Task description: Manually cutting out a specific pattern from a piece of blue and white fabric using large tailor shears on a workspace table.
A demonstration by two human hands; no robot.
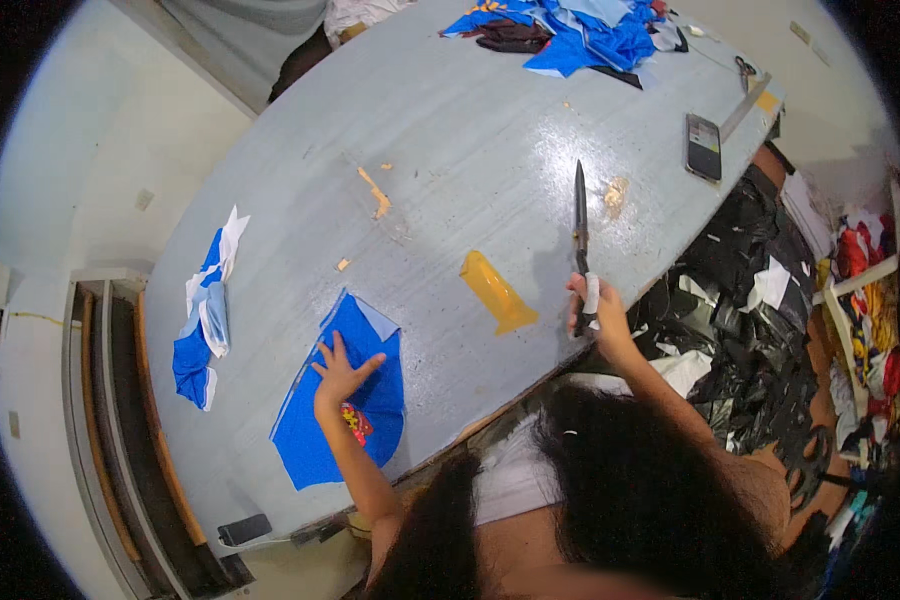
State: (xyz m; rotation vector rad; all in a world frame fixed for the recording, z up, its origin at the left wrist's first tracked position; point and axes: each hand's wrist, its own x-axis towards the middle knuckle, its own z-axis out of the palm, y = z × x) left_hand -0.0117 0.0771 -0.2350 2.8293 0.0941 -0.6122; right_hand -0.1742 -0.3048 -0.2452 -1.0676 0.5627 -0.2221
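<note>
My left hand (pixel 342 380) lies with fingers spread on a blue piece of fabric (pixel 310 440) near the table's front left. The fabric has a pale light-blue corner at its upper right and a small red and yellow print, partly covered by my wrist. Over the front right of the table, my right hand (pixel 597 308) is closed around the handles of a pair of scissors (pixel 581 215). Their dark blades point away from me and look closed together. A strip of white material wraps part of the handle.
Blue and white fabric scraps (pixel 208 320) lie at the left, and a heap of blue cloth (pixel 595 40) at the far end. Yellow tape (pixel 495 290) sticks to the grey table (pixel 450 180). A phone (pixel 703 147) rests near the right edge, a dark device (pixel 245 529) at the left corner. Black scraps (pixel 720 300) fill the floor.
</note>
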